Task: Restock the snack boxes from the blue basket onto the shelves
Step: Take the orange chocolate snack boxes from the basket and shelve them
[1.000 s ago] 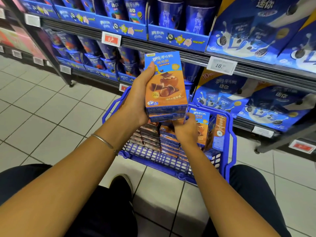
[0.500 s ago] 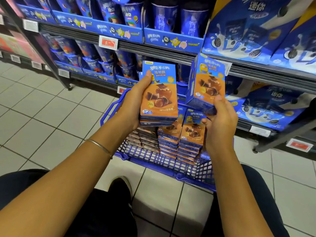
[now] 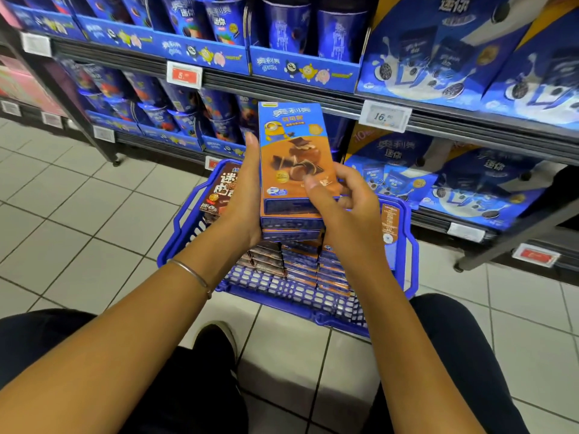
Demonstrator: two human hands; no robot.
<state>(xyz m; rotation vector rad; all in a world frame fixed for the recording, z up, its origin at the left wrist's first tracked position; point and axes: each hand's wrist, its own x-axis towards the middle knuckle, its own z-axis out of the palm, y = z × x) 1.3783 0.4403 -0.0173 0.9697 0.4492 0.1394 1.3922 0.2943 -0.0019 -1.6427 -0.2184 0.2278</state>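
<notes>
- The snack boxes (image 3: 294, 158), orange/blue, abt 3 in a stack: held upright in the air over the blue basket (image 3: 282, 292), front face toward the camera, not yet on a shelf.
- L hand (image 3: 241, 198): grip wrapped round the stack's left side & bottom, thumb up along the left edge. Prob. carries the weight.
- R hand (image 3: 351, 214): grip pinching the front box, thumb flat on its face, fingers curled behind the right edge. Looks like squaring it w/ the rest so the lot goes in as one.
- Basket also has more boxes (image 3: 310, 267) in flat stacks, mid to right wall; a brown box (image 3: 222, 192) stands at the left wall.
- Basket sits on the tiled floor (image 3: 78, 198), just before the lower shelf's front edge.
- Room: shelves (image 3: 282, 86) packed w/ blue cups (image 3: 219, 23) left, cookie bags (image 3: 470, 177) right. Darker stretch between them, right behind the stack, may be the slot; can't tell depth. Upper shelf edge w/ price tag (image 3: 384, 116) overhangs, so the stack must pass under it.
</notes>
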